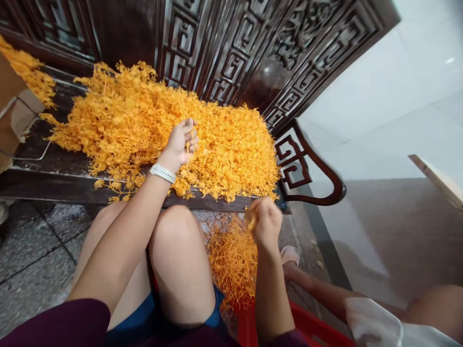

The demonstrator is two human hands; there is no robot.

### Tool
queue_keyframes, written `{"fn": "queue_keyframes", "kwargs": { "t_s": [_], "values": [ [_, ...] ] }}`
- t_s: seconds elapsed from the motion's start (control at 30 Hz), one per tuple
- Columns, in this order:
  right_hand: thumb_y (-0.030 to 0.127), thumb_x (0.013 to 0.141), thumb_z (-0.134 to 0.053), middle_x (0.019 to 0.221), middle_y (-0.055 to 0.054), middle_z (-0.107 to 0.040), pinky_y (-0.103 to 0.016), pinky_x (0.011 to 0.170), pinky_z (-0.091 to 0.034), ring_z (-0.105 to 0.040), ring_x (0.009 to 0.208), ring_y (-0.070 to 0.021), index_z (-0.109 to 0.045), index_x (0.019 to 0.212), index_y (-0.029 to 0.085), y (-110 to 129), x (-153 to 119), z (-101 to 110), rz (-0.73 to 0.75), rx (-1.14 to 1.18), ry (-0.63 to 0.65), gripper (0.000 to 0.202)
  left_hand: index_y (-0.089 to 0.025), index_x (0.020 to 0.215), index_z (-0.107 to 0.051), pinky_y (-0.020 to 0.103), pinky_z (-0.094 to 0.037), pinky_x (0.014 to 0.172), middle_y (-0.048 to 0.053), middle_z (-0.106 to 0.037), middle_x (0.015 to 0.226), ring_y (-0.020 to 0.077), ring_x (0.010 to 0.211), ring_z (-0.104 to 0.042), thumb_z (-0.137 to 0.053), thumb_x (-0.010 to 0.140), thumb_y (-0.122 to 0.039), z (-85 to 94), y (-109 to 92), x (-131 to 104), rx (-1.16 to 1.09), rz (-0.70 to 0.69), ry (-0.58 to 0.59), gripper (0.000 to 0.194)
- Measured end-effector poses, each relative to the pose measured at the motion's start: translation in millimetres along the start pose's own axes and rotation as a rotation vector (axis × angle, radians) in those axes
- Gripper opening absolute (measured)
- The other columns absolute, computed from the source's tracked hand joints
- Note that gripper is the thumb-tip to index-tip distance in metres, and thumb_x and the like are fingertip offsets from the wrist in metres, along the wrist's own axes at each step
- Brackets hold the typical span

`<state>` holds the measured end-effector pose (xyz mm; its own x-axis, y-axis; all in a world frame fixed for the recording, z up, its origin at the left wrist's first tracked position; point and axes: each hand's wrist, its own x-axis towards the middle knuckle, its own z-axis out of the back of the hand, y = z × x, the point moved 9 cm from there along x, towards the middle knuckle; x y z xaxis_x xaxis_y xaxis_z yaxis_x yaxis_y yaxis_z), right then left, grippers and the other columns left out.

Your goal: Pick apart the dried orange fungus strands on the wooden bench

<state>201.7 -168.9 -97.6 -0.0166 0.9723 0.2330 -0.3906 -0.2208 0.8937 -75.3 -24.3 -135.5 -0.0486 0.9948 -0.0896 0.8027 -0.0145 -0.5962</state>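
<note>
Over the orange heap (pixel 144 120), my left hand (pixel 183 143) curls loosely around an orange strand (pixel 193 137). My right hand (pixel 265 219) closes on a blurred orange piece (pixel 251 220).

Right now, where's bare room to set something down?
A bench strip between the orange heap and brown box, and floor tiles left of your legs. Crowded: the bench toward the curved armrest, and the floor by your right forearm, under orange strands.

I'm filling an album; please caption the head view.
Left hand over the orange heap on a dark bench, right fist above loose orange strands.
</note>
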Motion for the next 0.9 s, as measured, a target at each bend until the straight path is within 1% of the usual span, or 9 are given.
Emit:
{"fn": "queue_keyframes", "kwargs": {
  "t_s": [0.07, 0.17, 0.27, 0.33, 0.43, 0.57, 0.7, 0.83, 0.9],
  "values": [
    [0.062, 0.108, -0.028, 0.062, 0.006, -0.042, -0.026, 0.049, -0.038, -0.042, 0.046, -0.0130, -0.055, 0.094, 0.026, 3.1, 63.4, 34.8, 0.084, 0.015, -0.366, 0.047, -0.021, 0.084, -0.057, 0.019, -0.016, 0.037, -0.010, -0.024, 0.050, 0.0066, 0.039, -0.022, -0.066, 0.099, -0.029, -12.5, 9.9, -6.5, 0.014, 0.039, 0.086, 0.020],
    [0.065, 0.104, -0.038, 0.088, -0.008, -0.062, -0.035, 0.074, -0.051, -0.063, 0.082, -0.0215, -0.059, 0.099, 0.021, 13.7, 160.0, 42.6, 0.114, -0.409, -0.395, 0.050, -0.021, 0.085, -0.059, 0.018, -0.017, 0.036, -0.010, -0.025, 0.050, 0.0063, 0.038, -0.022, -0.062, 0.101, -0.026, -30.5, 13.9, -16.5, 0.053, 0.073, 0.162, 0.017],
    [0.054, 0.106, -0.043, 0.086, -0.011, -0.065, -0.038, 0.081, -0.048, -0.064, 0.088, -0.0241, -0.058, 0.084, 0.021, 23.9, 202.6, 44.8, 0.159, -0.572, -0.361, 0.043, -0.021, 0.085, -0.059, 0.017, -0.019, 0.036, -0.010, -0.026, 0.050, 0.0059, 0.037, -0.023, -0.059, 0.104, -0.026, -49.6, 5.3, -28.5, 0.052, 0.046, 0.171, 0.019],
    [0.050, 0.108, -0.042, 0.076, -0.006, -0.065, -0.035, 0.074, -0.045, -0.062, 0.074, -0.0195, -0.057, 0.082, 0.022, 31.6, 193.6, 42.2, 0.244, -0.475, -0.352, 0.041, -0.021, 0.085, -0.059, 0.017, -0.020, 0.036, -0.010, -0.026, 0.049, 0.0057, 0.037, -0.024, -0.061, 0.104, -0.029, -61.4, -2.0, -36.1, 0.016, 0.016, 0.147, 0.021],
    [0.051, 0.106, -0.049, 0.066, -0.001, -0.062, -0.031, 0.066, -0.043, -0.056, 0.060, -0.0142, -0.057, 0.077, 0.022, 32.1, 150.9, 30.2, 0.327, -0.297, -0.332, 0.042, -0.021, 0.083, -0.056, 0.018, -0.021, 0.035, -0.010, -0.026, 0.048, 0.0053, 0.036, -0.024, -0.064, 0.103, -0.030, -71.9, -8.3, -44.7, -0.115, -0.031, 0.069, 0.023],
    [0.054, 0.101, -0.056, 0.061, 0.003, -0.057, -0.028, 0.056, -0.042, -0.052, 0.054, -0.0126, -0.059, 0.081, 0.022, -1.3, 96.6, 3.0, 0.172, 0.040, -0.221, 0.038, -0.021, 0.079, -0.051, 0.017, -0.021, 0.035, -0.010, -0.026, 0.047, 0.0055, 0.035, -0.023, -0.056, 0.107, -0.024, -76.5, 4.5, -51.9, -0.316, 0.003, -0.025, 0.028],
    [0.048, 0.094, -0.067, 0.088, -0.002, -0.069, -0.026, 0.060, -0.048, -0.064, 0.073, -0.0146, -0.064, 0.106, 0.024, -10.8, 57.9, -29.0, 0.045, 0.396, -0.090, 0.027, -0.021, 0.078, -0.051, 0.017, -0.025, 0.035, -0.008, -0.028, 0.048, 0.0067, 0.037, -0.025, -0.052, 0.106, -0.020, -81.4, 17.9, -59.4, -0.351, 0.025, -0.030, 0.028],
    [0.050, 0.095, -0.066, 0.124, -0.007, -0.066, -0.032, 0.079, -0.057, -0.065, 0.105, -0.0194, -0.063, 0.121, 0.029, 23.9, 41.4, -56.1, 0.103, 0.514, 0.057, 0.033, -0.022, 0.078, -0.053, 0.018, -0.025, 0.037, -0.007, -0.029, 0.051, 0.0076, 0.040, -0.024, -0.054, 0.104, -0.019, -84.3, 21.5, -73.8, -0.285, -0.016, -0.036, 0.026],
    [0.049, 0.094, -0.070, 0.126, -0.007, -0.063, -0.033, 0.084, -0.056, -0.063, 0.111, -0.0199, -0.061, 0.126, 0.031, 40.9, 38.4, -65.4, 0.169, 0.448, 0.066, 0.038, -0.021, 0.076, -0.052, 0.018, -0.026, 0.038, -0.007, -0.028, 0.053, 0.0072, 0.041, -0.024, -0.053, 0.105, -0.021, -82.4, 23.2, -82.7, -0.247, -0.020, -0.061, 0.029]
  ]
}}
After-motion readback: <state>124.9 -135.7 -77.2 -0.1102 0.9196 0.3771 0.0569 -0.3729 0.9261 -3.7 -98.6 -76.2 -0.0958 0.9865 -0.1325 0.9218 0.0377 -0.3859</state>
